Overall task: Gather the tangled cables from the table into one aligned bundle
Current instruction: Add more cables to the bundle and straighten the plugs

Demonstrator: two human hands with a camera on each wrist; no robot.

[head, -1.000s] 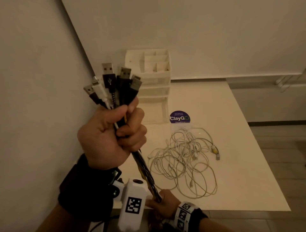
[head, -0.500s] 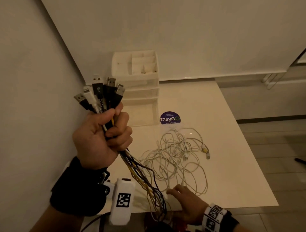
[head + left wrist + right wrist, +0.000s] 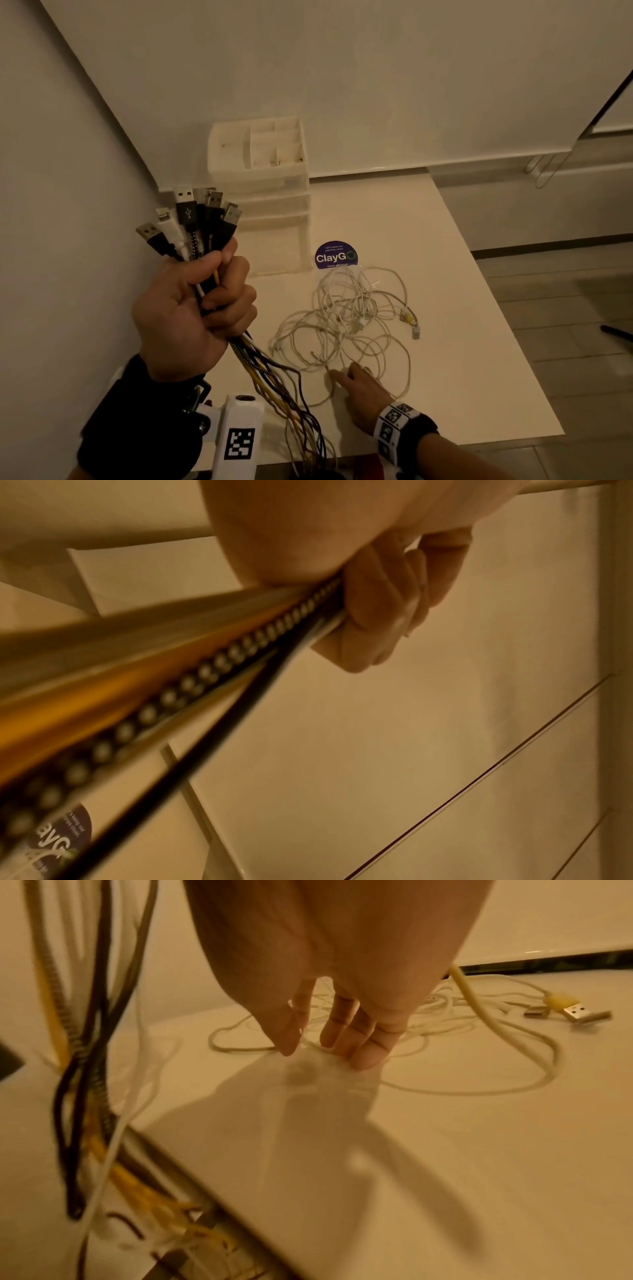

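Observation:
My left hand (image 3: 191, 308) is raised at the left and grips a bundle of dark, white and yellow cables (image 3: 274, 380), with several USB plugs (image 3: 195, 212) sticking up above the fist. In the left wrist view the fingers (image 3: 383, 607) curl round the cable bundle (image 3: 205, 664). The loose ends hang over the table's front edge. A tangle of white cables (image 3: 349, 318) lies on the white table (image 3: 462, 377). My right hand (image 3: 359, 387) reaches flat over the near loops of the tangle, fingers (image 3: 363, 1042) straight and holding nothing, tips just above the white cables (image 3: 479, 1042).
A white plastic drawer organiser (image 3: 260, 192) stands at the back of the table against the wall. A round purple ClayGo sticker (image 3: 336, 256) lies beside it. Walls close in at left and back. The table's right edge drops to a tiled floor (image 3: 565, 308).
My right hand let go of the hanging cable ends and moved forward onto the table toward the white tangle. The held cables now hang loose and spread. My left hand lowered slightly.

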